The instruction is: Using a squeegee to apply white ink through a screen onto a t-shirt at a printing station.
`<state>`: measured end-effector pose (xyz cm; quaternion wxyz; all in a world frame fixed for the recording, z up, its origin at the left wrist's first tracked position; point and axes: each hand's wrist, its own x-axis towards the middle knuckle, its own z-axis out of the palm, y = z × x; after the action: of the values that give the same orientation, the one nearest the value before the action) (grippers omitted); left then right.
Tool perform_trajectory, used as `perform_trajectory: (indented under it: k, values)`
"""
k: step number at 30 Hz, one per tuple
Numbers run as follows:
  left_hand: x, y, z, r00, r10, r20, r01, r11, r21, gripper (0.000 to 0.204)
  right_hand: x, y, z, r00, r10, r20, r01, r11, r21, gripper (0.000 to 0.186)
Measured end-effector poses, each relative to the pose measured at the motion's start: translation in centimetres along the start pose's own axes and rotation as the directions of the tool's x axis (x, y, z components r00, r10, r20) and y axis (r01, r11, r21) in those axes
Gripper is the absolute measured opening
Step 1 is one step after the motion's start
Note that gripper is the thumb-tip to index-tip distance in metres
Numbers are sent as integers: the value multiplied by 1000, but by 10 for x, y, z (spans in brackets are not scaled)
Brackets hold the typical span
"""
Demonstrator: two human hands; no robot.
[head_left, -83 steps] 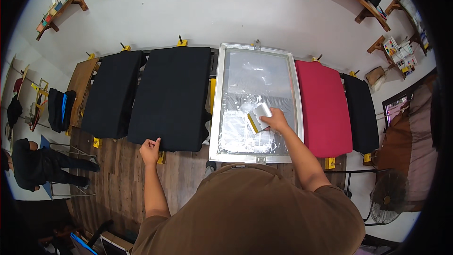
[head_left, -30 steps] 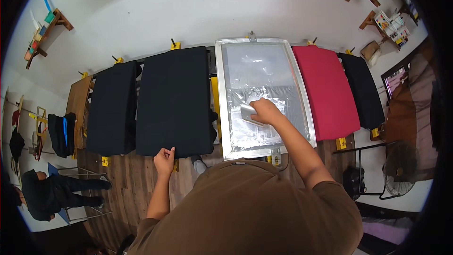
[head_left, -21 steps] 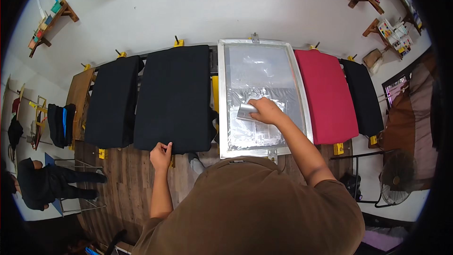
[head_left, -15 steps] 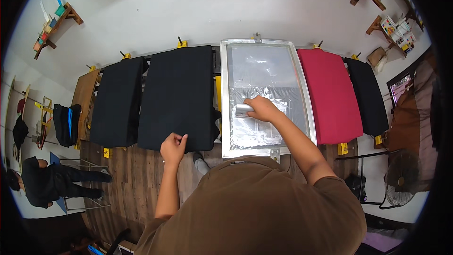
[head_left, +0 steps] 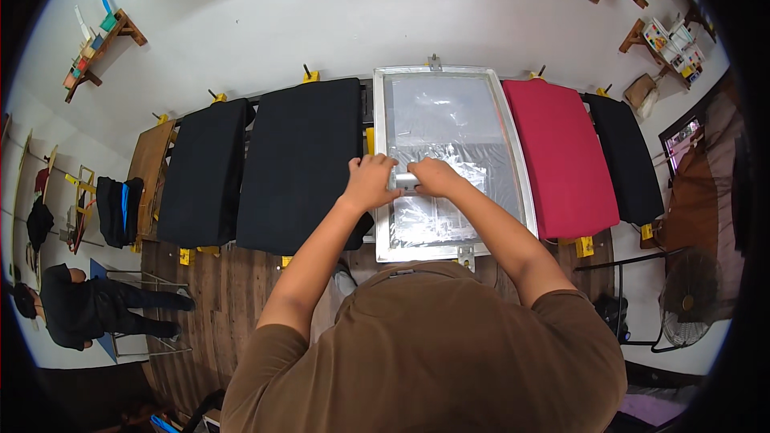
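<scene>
In front of me is a screen-printing frame [head_left: 383, 216] with silver metal edges, its mesh covered by a shiny clear film. A short silver squeegee [head_left: 407, 181] lies across the left half of the mesh, its lower edge hidden. My left hand [head_left: 370, 180] is closed on its left end, over the frame's left side. My right hand [head_left: 435, 177] grips its right end, fingers wrapped over the top. Beside the frame on the left is a board covered in black fabric [head_left: 305, 160]; on the right is one covered in red fabric [head_left: 560, 160].
More black-covered boards stand at the left [head_left: 204, 172] and far right [head_left: 626, 160]. Yellow clamps [head_left: 311, 75] line the row's back. A person in dark clothes [head_left: 72, 305] stands at the far left. A fan [head_left: 686, 301] is at the right. Shelves [head_left: 104, 56] hang on the wall.
My left hand has come up and right from the near edge of the black board onto the squeegee's left end. The right hand stays on the squeegee, almost in place.
</scene>
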<state>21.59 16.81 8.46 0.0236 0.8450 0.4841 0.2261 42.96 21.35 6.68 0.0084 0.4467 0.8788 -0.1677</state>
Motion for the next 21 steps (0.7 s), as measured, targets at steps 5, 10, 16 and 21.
perform_trajectory:
  k: [5, 10, 16, 21]
  values:
    - [30, 0, 38, 924, -58, 378, 27, 996, 86, 46, 17, 14, 4, 999, -45, 24, 46, 998, -41, 31]
    - [37, -6, 52, 906, -124, 406, 166, 983, -72, 33, 19, 14, 0, 999, -50, 19, 50, 999, -13, 32]
    - [47, -4, 57, 896, -113, 430, 108, 994, 35, 27, 17, 15, 3, 998, -65, 8, 65, 997, -49, 30]
    - [40, -11, 59, 900, -93, 427, 123, 991, -44, 26, 13, 0, -7, 999, 30, 11, -29, 998, -51, 31]
